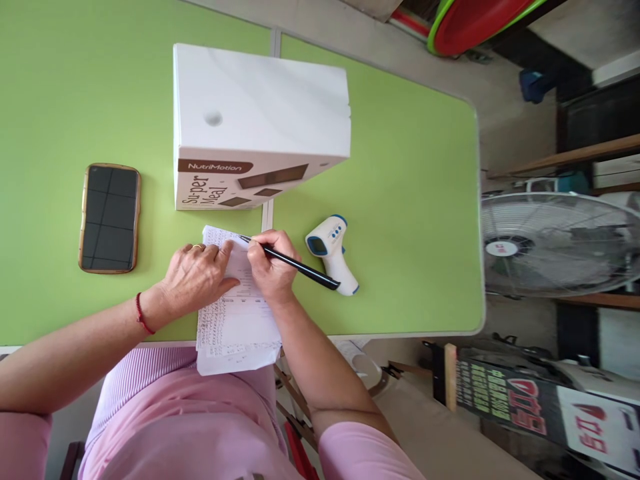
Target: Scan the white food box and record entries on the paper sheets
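My right hand (273, 267) grips a black pen (305, 268), its tip touching the upper part of a written sheet of paper (245, 280). Lines of small writing run down the sheet's left side, and more sheets lie under it, hanging past the table's front edge. Flat on the paper's left side rests my left hand (197, 277), fingers stretched out and holding nothing. A white infrared thermometer (334, 253) with blue trim lies just right of the pen; the pen's rear end overlaps its handle in view. Behind the paper stands a white box (263, 100) with a brown NutriMotion label.
On the green table (410, 200), a phone (110, 219) in a brown case lies at the left. Past the table's right end stand a large fan (550, 247) and a black printed box (505, 393). A red and green round basin (475, 23) is at the top right.
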The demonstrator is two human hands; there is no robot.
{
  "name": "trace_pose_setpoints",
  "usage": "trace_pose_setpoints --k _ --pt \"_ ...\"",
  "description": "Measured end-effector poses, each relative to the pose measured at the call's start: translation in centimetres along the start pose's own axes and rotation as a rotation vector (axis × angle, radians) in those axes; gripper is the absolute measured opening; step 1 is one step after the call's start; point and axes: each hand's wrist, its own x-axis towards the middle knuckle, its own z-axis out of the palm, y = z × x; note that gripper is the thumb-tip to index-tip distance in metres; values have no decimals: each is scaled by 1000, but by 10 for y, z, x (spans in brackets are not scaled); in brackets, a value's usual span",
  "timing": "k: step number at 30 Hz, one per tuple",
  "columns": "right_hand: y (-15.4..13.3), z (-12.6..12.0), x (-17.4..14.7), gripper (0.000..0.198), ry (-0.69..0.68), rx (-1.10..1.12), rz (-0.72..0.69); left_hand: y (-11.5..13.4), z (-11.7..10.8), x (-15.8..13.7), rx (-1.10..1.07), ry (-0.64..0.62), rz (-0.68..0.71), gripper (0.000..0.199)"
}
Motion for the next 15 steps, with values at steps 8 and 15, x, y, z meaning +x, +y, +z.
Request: trace_pose_setpoints --k 8,15 --pt "-5 -29 13 15 30 -65 -187 -10 6 -2 -158 184 -8 42" --pt "25 -57 9 35 -205 -384 -337 -60 19 23 -657 1050 -196 54"
